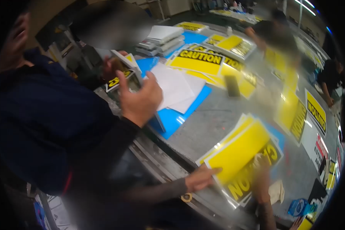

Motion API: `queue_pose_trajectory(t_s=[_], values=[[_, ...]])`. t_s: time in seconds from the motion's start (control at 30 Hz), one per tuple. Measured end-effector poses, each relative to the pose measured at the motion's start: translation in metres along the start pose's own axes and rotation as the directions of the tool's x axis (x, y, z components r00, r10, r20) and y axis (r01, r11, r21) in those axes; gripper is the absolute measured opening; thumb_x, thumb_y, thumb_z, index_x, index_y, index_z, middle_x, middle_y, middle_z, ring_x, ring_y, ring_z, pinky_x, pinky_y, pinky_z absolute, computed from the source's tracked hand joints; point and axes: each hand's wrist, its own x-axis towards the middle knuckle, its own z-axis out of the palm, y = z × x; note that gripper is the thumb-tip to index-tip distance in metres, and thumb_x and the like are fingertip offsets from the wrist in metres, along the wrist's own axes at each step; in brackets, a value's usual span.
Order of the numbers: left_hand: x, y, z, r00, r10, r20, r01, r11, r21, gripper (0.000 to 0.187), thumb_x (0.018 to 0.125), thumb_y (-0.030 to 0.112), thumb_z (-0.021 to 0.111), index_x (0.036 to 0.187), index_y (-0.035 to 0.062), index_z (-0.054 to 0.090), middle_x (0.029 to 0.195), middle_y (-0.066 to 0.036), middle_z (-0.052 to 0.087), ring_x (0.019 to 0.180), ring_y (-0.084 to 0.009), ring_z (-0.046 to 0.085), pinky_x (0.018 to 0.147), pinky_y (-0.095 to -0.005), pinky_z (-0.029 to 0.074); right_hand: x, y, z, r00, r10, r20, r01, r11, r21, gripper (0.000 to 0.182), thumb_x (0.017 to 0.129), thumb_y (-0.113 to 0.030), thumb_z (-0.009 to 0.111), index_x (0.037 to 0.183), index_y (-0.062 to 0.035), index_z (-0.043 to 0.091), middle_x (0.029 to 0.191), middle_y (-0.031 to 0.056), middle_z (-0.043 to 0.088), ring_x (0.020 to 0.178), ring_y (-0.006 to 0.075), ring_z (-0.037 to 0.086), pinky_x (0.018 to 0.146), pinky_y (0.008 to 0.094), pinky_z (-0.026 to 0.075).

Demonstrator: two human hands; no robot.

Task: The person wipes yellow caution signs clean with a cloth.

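Observation:
A yellow and black caution sign (pixel 239 153) lies tilted on top of a small stack of similar signs near the table's front edge. My left hand (pixel 203 178) comes in from the lower left and grips the sign's near left edge, fingers closed on it. Over the black lettered band on the right lies my right hand (pixel 261 178). It is smeared by motion, so I cannot make out its fingers. Under the stack's right side shows a blue sheet (pixel 276 135).
A co-worker's hand (pixel 140 99) holds a stack of panels at left. White sheets (pixel 170 86), more caution signs (pixel 197 61) and a dark phone-like rectangle (pixel 232 86) lie on the grey table (pixel 203 119). A blue tape roll (pixel 299 207) sits lower right. Other people work across the table.

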Motion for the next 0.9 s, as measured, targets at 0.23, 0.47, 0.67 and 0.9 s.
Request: queue_pose_trajectory(t_s=[0.23,0.47,0.67,0.9], values=[[0.049,-0.045,-0.034,0.980,0.164,0.111,-0.187,0.951,0.247,0.077,0.103,0.011,0.074,0.167,0.0038,0.032,0.163,-0.010,0.052,0.148,-0.0244,0.048,0.125,-0.0361,0.039,-0.009,-0.041,-0.007,0.948,-0.312,0.064,0.298,0.940,0.168,0.064,0.093,0.010,0.058,0.155,-0.0047,0.053,0.161,0.0266,0.050,0.150,0.0482,0.045,0.123,0.0551,0.040],[-0.014,0.044,0.003,0.954,0.273,0.122,-0.299,0.837,0.458,0.073,0.103,0.016,0.075,0.164,0.0004,0.037,0.161,-0.012,0.053,0.143,-0.0225,0.053,0.121,-0.0375,0.043,0.027,0.048,-0.054,0.990,0.091,-0.109,-0.103,0.989,-0.110,0.049,0.101,-0.007,0.061,0.149,0.0037,0.056,0.146,0.0306,0.059,0.141,0.0475,0.051,0.118,0.0521,0.040],[-0.052,0.107,0.010,0.802,0.584,0.126,-0.407,0.380,0.830,0.053,0.104,0.024,0.074,0.148,-0.0006,0.059,0.144,-0.012,0.068,0.130,-0.0230,0.062,0.113,-0.0411,0.049,-0.002,0.145,-0.002,0.972,0.046,-0.232,-0.052,0.998,-0.020,0.054,0.101,-0.005,0.054,0.154,0.0049,0.050,0.159,0.0291,0.051,0.151,0.0467,0.045,0.127,0.0526,0.032],[-0.044,0.140,0.005,0.662,0.745,-0.078,-0.673,0.637,0.375,0.052,0.101,0.003,0.070,0.150,0.0036,0.053,0.142,-0.010,0.066,0.133,-0.0239,0.063,0.111,-0.0380,0.053,0.022,0.044,-0.045,0.967,0.119,-0.225,-0.101,0.991,0.088,0.056,0.097,0.007,0.054,0.153,-0.0006,0.052,0.159,0.0250,0.053,0.153,0.0427,0.045,0.128,0.0479,0.032]])
